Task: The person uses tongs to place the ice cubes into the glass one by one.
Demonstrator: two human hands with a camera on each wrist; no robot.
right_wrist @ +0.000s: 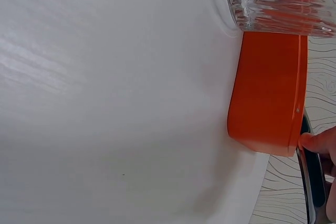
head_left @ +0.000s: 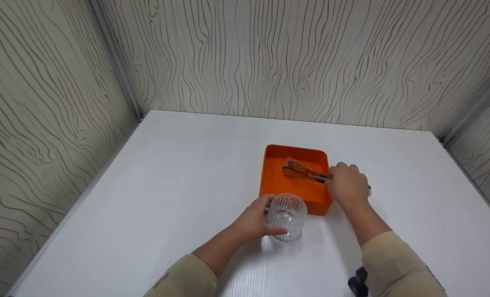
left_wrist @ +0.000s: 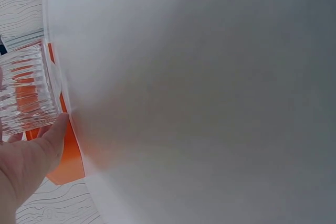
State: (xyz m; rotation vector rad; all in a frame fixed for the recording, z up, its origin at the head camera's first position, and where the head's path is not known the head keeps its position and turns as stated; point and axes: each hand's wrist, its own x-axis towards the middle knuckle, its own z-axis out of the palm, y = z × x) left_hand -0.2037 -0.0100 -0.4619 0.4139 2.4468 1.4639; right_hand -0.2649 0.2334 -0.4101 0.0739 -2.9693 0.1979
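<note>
My left hand (head_left: 251, 219) holds a clear ribbed glass (head_left: 291, 212) by its side, with the thumb across the near face. The glass stands on the white table against the near side of an orange box (head_left: 274, 179). My right hand (head_left: 348, 183) grips metal tongs (head_left: 296, 173) by their black-inlaid handle (right_wrist: 313, 179) at the box's right rim. The tongs reach left over the inside of the box, their two ends slightly apart. Whether anything lies between those ends cannot be made out. In the left wrist view, fingers curl round the glass (left_wrist: 29, 90).
The white table (head_left: 179, 173) runs back to a wood-grain patterned wall (head_left: 245, 57), with similar panels at left and right. A small black object (head_left: 358, 282) shows beside the right sleeve at the bottom edge.
</note>
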